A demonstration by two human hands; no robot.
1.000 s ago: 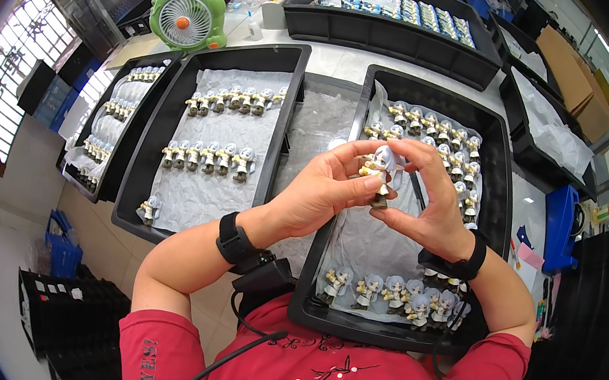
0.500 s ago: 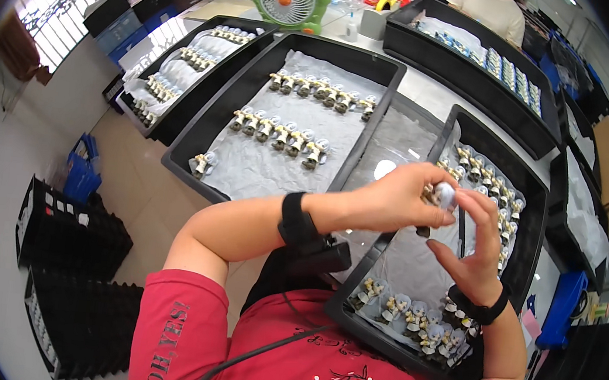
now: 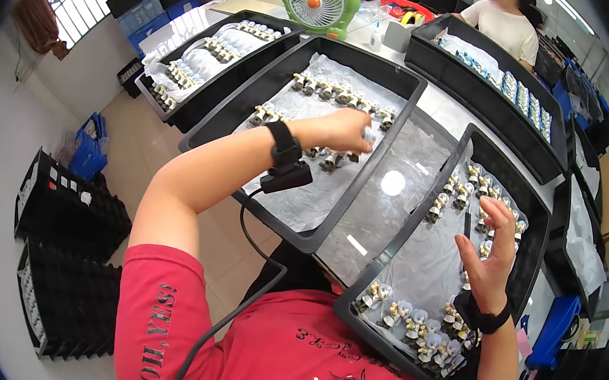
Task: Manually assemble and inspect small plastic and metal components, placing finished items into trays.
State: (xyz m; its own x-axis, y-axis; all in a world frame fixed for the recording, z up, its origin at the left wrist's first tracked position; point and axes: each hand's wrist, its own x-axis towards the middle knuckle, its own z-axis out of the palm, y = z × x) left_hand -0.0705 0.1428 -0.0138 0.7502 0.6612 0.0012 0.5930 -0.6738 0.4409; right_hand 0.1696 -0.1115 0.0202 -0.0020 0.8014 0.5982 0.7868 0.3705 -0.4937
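Note:
My left hand (image 3: 340, 128) is over the middle black tray (image 3: 203, 126), fingers closed on a small figurine (image 3: 370, 134). Only its pale blue-grey head shows past my fingertips. Under and around this hand, rows of similar figurines (image 3: 344, 95) with pale hair and dark bases lie on white paper (image 3: 281, 199). Part of the nearer row is hidden by my wrist. Above the right black tray (image 3: 378, 268), my right hand (image 3: 492, 258) is open, thumb and fingers apart, with nothing in it. More figurines (image 3: 416, 324) fill this tray's near end and its far right side.
Another tray of figurines (image 3: 178, 121) stands at the far left, and a deep black tray (image 3: 473, 70) at the back right. A green fan (image 3: 319, 2) and a small white bottle (image 3: 375, 38) are behind. Stacked black crates (image 3: 67, 298) sit on the floor at left. A person (image 3: 507, 26) is across the table.
My left hand has moved left and away from the right tray to the middle tray, carrying the figurine. My right hand has let go of it and stays over the right tray.

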